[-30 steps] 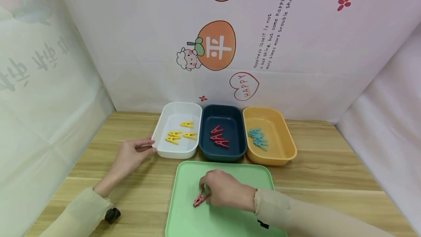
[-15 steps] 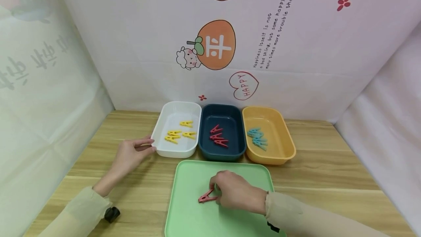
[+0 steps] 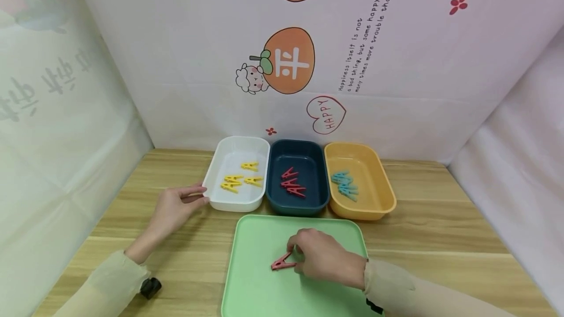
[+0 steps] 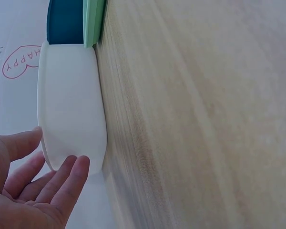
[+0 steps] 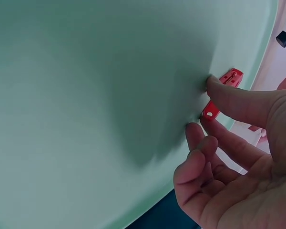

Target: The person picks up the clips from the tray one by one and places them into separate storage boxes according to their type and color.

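My right hand (image 3: 326,260) is over the green tray (image 3: 251,231), pinching the two legs of a red clothespin (image 3: 281,264) between thumb and forefinger. The clothespin's jaw end points left, low over the tray. In the right wrist view the thumb partly hides the red clothespin (image 5: 232,78), and the other fingers are bent. At the white box (image 3: 238,205), my left hand (image 3: 173,211) touches the near left corner. The left wrist view shows its thumb by the rim of the white box (image 4: 71,95) and its loosely extended fingers against the wall.
Several yellow clothespins (image 3: 253,181) lie in the white box. Beside it are a dark blue box (image 3: 299,209) with three red clothespins (image 3: 293,183) and an orange-yellow box (image 3: 370,213) with several light blue clothespins (image 3: 345,185). A printed cloth (image 3: 189,62) hangs behind them.
My right hand has moved right across the tray with the red clothespin, which has turned to lie more sideways. The left hand stays at the white box.
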`<state>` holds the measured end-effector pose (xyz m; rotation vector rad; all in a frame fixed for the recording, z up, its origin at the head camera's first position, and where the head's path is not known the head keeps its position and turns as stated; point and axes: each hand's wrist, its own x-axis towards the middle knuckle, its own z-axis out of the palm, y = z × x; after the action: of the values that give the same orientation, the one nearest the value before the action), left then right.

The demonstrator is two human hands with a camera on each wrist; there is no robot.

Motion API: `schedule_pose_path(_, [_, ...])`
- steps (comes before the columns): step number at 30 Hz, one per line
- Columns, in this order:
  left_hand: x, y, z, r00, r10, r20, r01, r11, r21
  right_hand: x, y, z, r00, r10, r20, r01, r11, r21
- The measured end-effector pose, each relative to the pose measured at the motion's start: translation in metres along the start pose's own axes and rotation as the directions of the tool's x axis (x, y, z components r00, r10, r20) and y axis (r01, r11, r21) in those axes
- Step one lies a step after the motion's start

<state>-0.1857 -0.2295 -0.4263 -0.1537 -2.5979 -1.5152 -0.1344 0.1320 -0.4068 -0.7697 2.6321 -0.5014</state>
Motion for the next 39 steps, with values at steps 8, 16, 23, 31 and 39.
schedule_pose_path(8, [0.0,-0.003,0.002,1.0,-0.015,0.005,0.015,0.999,-0.045,-0.005,0.008,0.0,1.0,-0.008,-0.007,0.008,1.0,0.009])
schedule_pose_path(16, [0.001,-0.001,0.0,1.0,-0.02,0.004,0.02,0.999,-0.051,-0.007,0.01,0.002,0.999,-0.015,-0.045,0.016,1.0,0.027])
schedule_pose_path(23, [0.001,-0.002,0.0,1.0,-0.017,-0.003,0.017,1.0,-0.024,-0.015,0.015,0.004,0.99,-0.043,-0.131,0.063,0.986,0.152])
schedule_pose_path(31, [0.001,-0.001,0.0,1.0,-0.012,-0.002,0.012,1.0,-0.02,-0.021,0.026,0.007,0.973,-0.035,-0.226,0.11,0.939,0.327])
schedule_pose_path(39, [0.001,-0.002,0.001,1.0,-0.01,0.003,0.01,1.0,-0.026,-0.025,0.031,0.005,0.976,0.0,-0.216,0.075,0.939,0.335])
